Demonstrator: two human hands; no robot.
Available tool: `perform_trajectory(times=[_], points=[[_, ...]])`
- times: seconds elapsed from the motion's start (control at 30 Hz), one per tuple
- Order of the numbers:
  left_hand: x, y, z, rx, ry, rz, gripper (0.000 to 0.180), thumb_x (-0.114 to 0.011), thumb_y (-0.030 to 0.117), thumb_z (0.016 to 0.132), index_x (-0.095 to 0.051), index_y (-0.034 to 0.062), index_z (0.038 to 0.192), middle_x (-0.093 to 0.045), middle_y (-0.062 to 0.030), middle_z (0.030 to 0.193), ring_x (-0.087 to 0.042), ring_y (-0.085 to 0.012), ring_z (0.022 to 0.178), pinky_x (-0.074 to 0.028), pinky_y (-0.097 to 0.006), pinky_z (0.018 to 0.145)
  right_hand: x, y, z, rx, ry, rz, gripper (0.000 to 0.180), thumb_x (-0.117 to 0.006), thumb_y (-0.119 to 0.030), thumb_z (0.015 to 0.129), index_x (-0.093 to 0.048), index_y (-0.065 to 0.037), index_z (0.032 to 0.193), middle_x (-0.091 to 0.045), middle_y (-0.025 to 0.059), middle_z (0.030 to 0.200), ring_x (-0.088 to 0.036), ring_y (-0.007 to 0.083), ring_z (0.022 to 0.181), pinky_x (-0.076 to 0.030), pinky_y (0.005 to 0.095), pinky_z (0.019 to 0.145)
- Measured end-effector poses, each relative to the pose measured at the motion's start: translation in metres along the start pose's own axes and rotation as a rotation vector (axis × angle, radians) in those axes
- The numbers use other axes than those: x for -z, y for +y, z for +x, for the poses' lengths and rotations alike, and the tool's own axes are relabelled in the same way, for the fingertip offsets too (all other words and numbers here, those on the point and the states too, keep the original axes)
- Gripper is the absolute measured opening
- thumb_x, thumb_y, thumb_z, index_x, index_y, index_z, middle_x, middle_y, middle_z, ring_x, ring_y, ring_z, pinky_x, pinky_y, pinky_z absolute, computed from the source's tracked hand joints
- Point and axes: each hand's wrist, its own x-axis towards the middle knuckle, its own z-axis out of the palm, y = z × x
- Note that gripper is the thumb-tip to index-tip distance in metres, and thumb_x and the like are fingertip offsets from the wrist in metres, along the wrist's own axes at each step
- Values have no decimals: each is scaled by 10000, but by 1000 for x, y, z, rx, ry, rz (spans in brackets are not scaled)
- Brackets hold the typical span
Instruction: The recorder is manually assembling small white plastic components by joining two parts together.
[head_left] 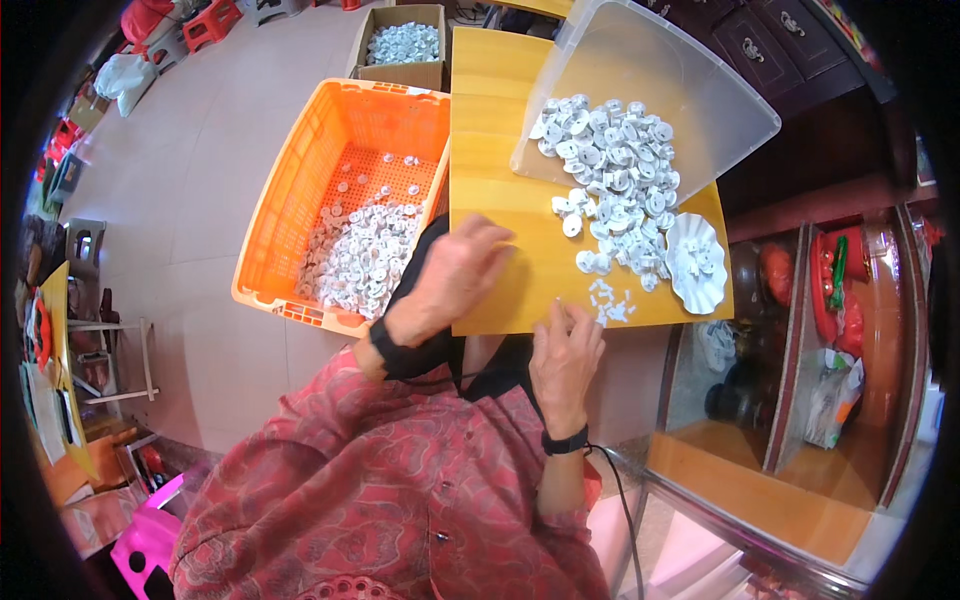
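Observation:
My left hand [462, 272] is over the left edge of the yellow board [490, 130], its fingers stretched loosely to the right. I see nothing held in it, though its palm side is partly hidden. At the board's front edge, my right hand [567, 355] is closed, thumb and fingertips together in a pinch. Whatever is between them is too small to make out. Just beyond it lie small white pieces [610, 303]. Farther back, a heap of round white plastic parts [625, 165] spills from a tipped clear plastic bin [690, 85]. A white scalloped dish [692, 290] holds a few white parts.
Left of the board, an orange crate [275, 220] contains many round white parts [365, 255]. Behind it stands a cardboard box [405, 75] of similar pieces. Shelves [790, 350] with bags and jars are at the right. A black cable [630, 510] hangs beside my right wrist.

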Motion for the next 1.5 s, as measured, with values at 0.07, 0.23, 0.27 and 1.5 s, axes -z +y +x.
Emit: perform_trajectory(times=[0.07, 0.23, 0.27, 1.5], points=[[-28, -1, 9, -117, -164, -21, 210, -675, 61, 862, -665, 12, 1066, -630, -164, 1029, -649, -342, 874, -545, -392, 752, 2, -4, -3, 31, -29, 17, 409, -700, -155, 866, -624, -34, 1249, -557, 129, 1162, -525, 319, 1073, -419, 449, 880], [-81, 9, 36, -261, -380, 34, 281, -672, 89, 844, -644, 36, 1119, -616, -145, 1131, -601, -361, 1021, -531, -416, 852, 3, -3, -7, 60, -26, 53, 444, -742, -169, 828, -641, -55, 1245, -555, 124, 1174, -518, 322, 1086, -416, 453, 877], [-86, 12, 40, -338, -420, 101, 290, -668, 102, 844, -639, 41, 1126, -611, -136, 1160, -584, -367, 1063, -524, -417, 879, 3, -4, -7, 63, -27, 68, 432, -748, -163, 820, -654, -52, 1227, -557, 122, 1182, -520, 321, 1095, -418, 459, 884], [-14, -9, -37, 798, -359, -1591, 264, -594, 150, 1008, -610, -12, 1215, -660, -71, 1063, -650, -126, 879, -566, -273, 842, -5, -40, 14, -325, 203, 983, 118, -657, -110, 955, -627, 2, 982, -666, 105, 893, -644, 181, 774, -527, 317, 690]])
